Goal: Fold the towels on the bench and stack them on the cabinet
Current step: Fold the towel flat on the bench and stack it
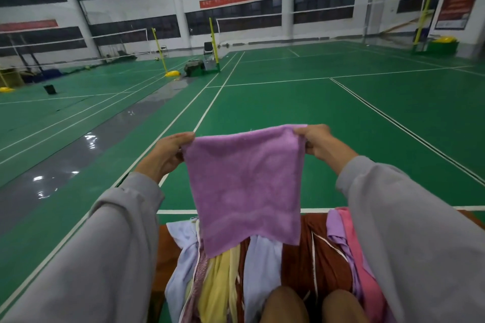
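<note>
A purple towel (pixel 246 186) hangs flat in the air in front of me, held up by its two top corners. My left hand (pixel 168 152) pinches the top left corner and my right hand (pixel 320 143) pinches the top right corner. Below the hanging towel lies a heap of other towels on the brown bench (pixel 164 246): a pale blue one (pixel 183 252), a yellow one (pixel 220 280), a rust-brown one (pixel 315 257) and a pink one (pixel 359 252) with a lilac one (pixel 334 228) beside it. The cabinet is not in view.
My two knees (pixel 312 307) show at the bottom edge. Beyond the bench stretches a green badminton court floor (pixel 288 105) with white lines, a wet grey strip (pixel 86 149) at left, and net posts (pixel 214 42) and chairs far back.
</note>
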